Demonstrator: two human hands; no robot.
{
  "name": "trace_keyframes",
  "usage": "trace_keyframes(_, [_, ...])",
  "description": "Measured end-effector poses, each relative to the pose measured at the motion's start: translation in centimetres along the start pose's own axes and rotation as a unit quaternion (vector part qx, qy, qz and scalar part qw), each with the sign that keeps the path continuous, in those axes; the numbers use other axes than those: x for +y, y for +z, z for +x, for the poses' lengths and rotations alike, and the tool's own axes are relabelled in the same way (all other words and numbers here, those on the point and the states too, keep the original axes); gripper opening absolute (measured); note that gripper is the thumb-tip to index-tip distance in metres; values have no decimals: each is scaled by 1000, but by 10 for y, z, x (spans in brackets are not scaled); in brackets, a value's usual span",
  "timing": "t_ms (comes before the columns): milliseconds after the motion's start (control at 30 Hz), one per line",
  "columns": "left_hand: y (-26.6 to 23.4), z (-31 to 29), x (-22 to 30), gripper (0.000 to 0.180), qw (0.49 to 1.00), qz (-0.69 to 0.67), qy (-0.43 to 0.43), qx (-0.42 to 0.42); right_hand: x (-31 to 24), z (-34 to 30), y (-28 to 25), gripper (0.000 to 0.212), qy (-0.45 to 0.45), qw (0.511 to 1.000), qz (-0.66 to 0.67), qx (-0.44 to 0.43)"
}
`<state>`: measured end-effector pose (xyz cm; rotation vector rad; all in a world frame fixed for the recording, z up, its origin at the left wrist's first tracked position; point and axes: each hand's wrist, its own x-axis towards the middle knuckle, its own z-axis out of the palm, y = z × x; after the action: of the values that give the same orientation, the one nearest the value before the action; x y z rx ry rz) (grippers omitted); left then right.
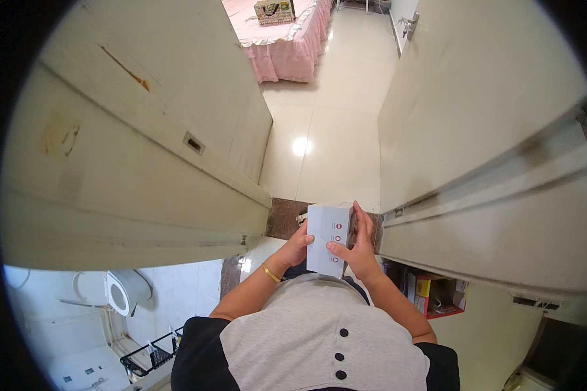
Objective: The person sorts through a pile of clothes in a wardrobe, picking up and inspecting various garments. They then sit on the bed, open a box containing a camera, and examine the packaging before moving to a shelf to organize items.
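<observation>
A white box with small red symbols on its upper face is held in front of my body, between both hands. My left hand grips its left side, the thumb lying over the edge and the other fingers hidden beneath. My right hand clasps the right side, fingers stretched along that edge and thumb pressed on the face. A gold bracelet circles my left wrist. The underside of the box cannot be seen.
Doorway walls stand close on the left and right, where an open door has a metal handle. Ahead is a bed with a pink skirt. A toilet stands lower left, a red-edged box lower right.
</observation>
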<state>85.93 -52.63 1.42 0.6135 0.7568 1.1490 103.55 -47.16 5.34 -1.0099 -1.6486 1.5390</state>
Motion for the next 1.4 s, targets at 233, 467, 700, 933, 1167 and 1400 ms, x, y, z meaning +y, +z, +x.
trace_keyframes(233, [-65,98,58,96,999,-26,42,-12,-18,137,-2,102,-19,997,-80,-5])
trace_keyframes(467, [-106,183,166,93,998,-37,34,-31,-55,267,3,101,20,998,-56,7])
trace_keyframes(700, [-151,262,202,87,984,-174,-18,19,-59,379,-27,99,98,988,118,-20])
trace_keyframes(933, [-168,364,251,79,964,-244,37,98,-52,509,-84,91,159,921,339,-105])
trace_keyframes(1167, [-186,465,287,87,978,-150,87,116,-53,645,-101,94,84,982,71,-156])
trace_keyframes(1400, [-235,533,336,92,973,-21,123,195,-30,739,-60,97,6,982,-53,-183])
